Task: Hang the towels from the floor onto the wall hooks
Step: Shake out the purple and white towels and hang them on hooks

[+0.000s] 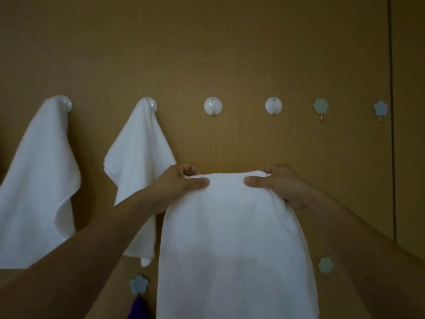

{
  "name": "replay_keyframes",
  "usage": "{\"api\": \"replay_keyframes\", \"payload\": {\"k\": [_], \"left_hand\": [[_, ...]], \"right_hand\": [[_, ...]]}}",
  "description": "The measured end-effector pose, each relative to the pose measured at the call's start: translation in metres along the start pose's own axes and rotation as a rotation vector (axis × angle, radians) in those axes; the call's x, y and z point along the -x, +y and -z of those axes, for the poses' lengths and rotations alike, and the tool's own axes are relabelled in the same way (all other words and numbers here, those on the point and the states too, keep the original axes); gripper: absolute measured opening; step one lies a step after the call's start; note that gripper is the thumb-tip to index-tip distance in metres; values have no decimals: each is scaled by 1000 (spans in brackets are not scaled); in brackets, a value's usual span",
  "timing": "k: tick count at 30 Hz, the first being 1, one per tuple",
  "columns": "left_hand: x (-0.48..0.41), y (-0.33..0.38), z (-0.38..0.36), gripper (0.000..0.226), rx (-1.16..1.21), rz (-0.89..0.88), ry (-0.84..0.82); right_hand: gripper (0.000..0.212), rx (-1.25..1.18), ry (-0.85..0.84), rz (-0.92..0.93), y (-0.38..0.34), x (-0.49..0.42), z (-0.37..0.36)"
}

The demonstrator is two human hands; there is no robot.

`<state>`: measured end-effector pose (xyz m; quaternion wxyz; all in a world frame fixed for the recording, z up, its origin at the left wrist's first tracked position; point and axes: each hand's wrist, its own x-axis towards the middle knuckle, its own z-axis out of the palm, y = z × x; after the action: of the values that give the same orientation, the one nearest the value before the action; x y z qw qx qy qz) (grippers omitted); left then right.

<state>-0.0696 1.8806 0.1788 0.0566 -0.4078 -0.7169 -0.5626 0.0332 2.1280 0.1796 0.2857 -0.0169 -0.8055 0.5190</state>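
Open brown wooden wall runs unobstructed from the left hand and right hand up to two uncovered hooks: the left round white hook and the right round white hook. The big white towel pinched by both hands curtains the wall below them. Just beside the left hand, a hung white towel covers its hook and crowds that side. A second hung white towel fills the far left. Rightward the wall is bare as far as a pale blue hexagon hook and a pale blue flower hook.
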Motion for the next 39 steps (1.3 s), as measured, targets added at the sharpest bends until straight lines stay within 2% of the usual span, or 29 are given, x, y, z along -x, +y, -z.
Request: {"api": "replay_keyframes", "payload": {"k": [1,3,7,10,13,15,19,22,26,28,31,33,34,36,37,38,39], "left_hand": [[-8,1,6,23,-24,16,-10],[-23,7,18,26,-46,39,-7],[-61,34,39,32,-118,17,91],[-95,59,51,33,-157,-97,281],[-128,76,54,27,-135,-258,517],[-146,85,56,26,-174,-323,618],[-172,83,61,27,-496,-362,748],[-178,64,57,29,-637,-281,749],[-175,53,51,31,-677,-219,755],[-171,55,46,31,-623,-85,651],[-159,62,37,34,-384,185,380],[-153,67,35,34,-448,235,254],[-152,70,34,34,-506,236,241],[-153,71,30,33,-712,118,324],[-155,68,26,30,-878,-4,439],[-154,64,21,26,-1065,-181,591],[-151,59,14,25,-1181,-380,703]], "right_hand": [[54,6,10,4,-5,-10,2],[32,-30,48,85,-15,-28,1],[30,-218,199,258,-44,-64,-8],[25,-252,306,360,-69,-94,-11],[34,-171,437,443,-97,-122,-14],[26,-61,546,479,-115,-138,-15],[23,164,636,457,-132,-162,-22],[33,350,624,376,-117,-167,-28],[36,337,623,318,-105,-163,-33],[31,293,561,257,-106,-159,-33],[29,290,468,218,-103,-149,-36],[30,333,428,196,-101,-141,-39],[32,385,434,176,-102,-137,-41],[39,632,623,183,-103,-133,-45],[38,762,751,254,-103,-132,-49],[33,847,837,376,-102,-131,-53],[28,885,848,508,-100,-130,-57]]}}
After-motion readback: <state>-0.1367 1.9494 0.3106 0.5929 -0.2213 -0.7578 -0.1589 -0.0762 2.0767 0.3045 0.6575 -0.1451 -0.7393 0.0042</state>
